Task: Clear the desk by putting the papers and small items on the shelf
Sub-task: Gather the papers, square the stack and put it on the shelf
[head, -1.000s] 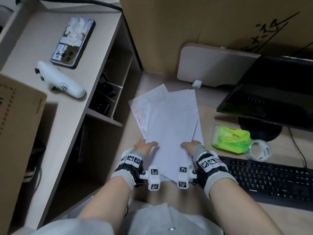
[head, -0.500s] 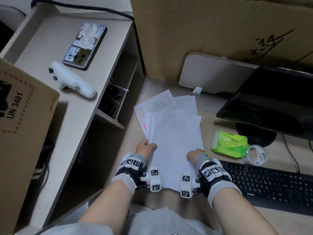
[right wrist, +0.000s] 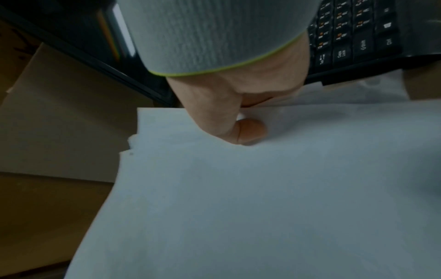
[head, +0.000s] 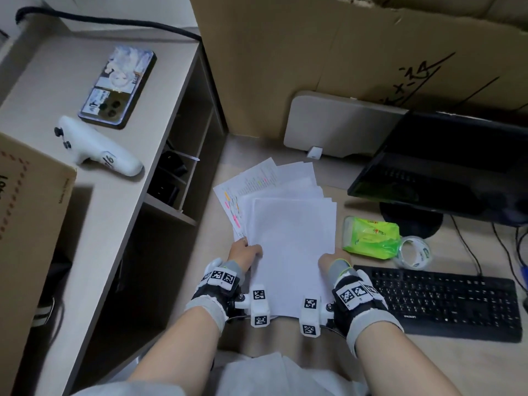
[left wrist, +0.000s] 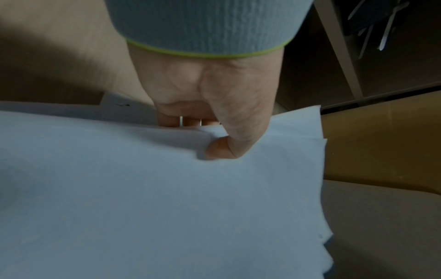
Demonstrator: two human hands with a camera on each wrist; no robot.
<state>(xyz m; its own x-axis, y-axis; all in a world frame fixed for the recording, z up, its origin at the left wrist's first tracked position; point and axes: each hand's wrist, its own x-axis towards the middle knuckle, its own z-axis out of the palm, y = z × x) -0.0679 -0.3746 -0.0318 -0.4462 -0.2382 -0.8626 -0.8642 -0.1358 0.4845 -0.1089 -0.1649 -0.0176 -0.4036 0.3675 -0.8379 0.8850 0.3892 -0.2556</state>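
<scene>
My left hand (head: 245,250) and right hand (head: 331,260) pinch the fanned papers (head: 291,224) at frame centre by both side edges, since these light, floppy, slippery sheets could slide apart.

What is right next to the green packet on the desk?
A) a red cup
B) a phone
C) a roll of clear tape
C: the roll of clear tape lies against the green packet, just behind the keyboard; the phone is up on the shelf.

Grey wrist cuffs (head: 338,269) (lime-edged), black straps, white blocks with square-patterned tags.
</scene>
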